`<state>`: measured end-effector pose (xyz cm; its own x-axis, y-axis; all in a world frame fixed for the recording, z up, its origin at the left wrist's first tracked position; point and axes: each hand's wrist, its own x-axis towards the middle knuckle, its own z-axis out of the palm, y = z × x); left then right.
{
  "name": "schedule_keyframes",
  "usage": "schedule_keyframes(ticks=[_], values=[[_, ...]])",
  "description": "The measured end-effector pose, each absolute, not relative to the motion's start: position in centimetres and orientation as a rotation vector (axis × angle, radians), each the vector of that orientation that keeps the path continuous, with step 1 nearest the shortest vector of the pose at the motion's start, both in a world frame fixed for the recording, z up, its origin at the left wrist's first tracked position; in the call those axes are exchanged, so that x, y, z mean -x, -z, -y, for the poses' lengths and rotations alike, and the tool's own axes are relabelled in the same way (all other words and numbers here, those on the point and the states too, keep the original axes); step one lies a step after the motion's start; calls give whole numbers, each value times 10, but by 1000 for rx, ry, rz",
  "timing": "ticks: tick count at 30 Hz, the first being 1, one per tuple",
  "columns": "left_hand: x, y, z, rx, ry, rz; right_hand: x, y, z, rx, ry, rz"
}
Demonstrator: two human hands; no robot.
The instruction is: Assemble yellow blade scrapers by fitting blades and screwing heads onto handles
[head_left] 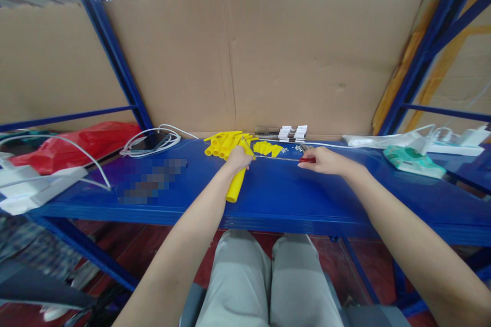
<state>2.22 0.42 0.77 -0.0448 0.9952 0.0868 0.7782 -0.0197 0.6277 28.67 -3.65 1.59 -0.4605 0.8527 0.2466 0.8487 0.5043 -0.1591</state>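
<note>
The yellow tube (236, 188) lay on the blue bench (287, 194) under our left hand (240, 157), which gripped it, its open end slanting toward us. Our right hand (326, 160) was closed on a red-handled screwdriver (307, 160), its shaft running crosswise toward the left hand, nearer the tube; we could not tell whether the tip touched. More yellow tubes (220, 147) were heaped just beyond the left hand, flat yellow pieces (268, 149) between and beyond both. Well left of our hands sat a red bag (95, 140), contents hidden.
</note>
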Motion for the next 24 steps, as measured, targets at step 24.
schedule_keyframes(ticks=[24], values=[[-21, -6, -5, -1918, -714, -1836, -287, -22, 43, 1524, 259, 2430]])
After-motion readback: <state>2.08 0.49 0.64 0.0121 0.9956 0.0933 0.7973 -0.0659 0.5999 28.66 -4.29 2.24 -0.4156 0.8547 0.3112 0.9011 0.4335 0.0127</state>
